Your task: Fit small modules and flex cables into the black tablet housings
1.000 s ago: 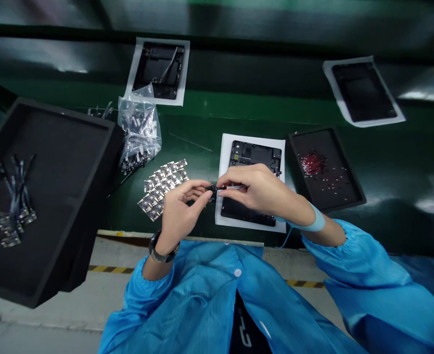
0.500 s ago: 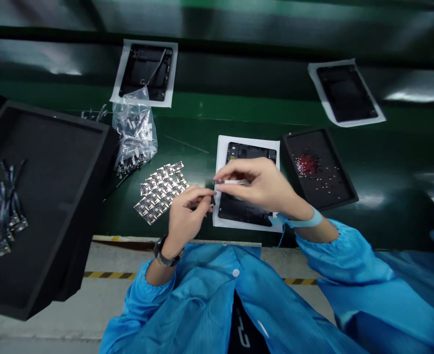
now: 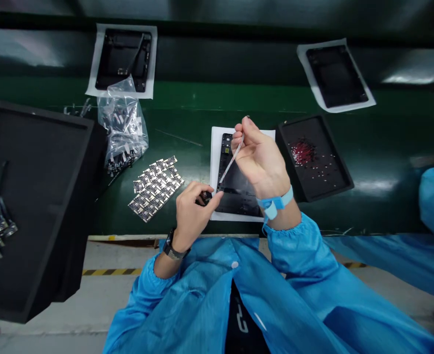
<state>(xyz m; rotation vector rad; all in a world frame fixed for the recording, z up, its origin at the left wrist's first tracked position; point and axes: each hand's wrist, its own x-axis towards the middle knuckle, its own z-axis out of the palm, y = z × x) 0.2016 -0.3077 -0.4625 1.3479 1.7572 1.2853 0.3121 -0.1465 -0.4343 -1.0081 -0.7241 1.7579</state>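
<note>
My left hand is closed in a pinch at the lower left edge of a black tablet housing. Between its fingers shows a small dark part with tiny bright spots, seemingly a circuit board, partly hidden. My right hand is raised over the housing, palm turned up, its fingers closed on a pale flat ribbon cable. The cable slants down toward my left fingertips; whether it joins the part there I cannot tell. Beneath the housing lies a white sheet.
Small circuit boards lie in rows left of my left hand, beside a clear bag of parts. A large black tray stands far left; a shallow tray holds tiny red and white pieces. Further housings lie behind.
My right hand has moved up and away from my left, turning palm up, with the ribbon cable now stretched out below it. My left hand has stayed nearly in place.
</note>
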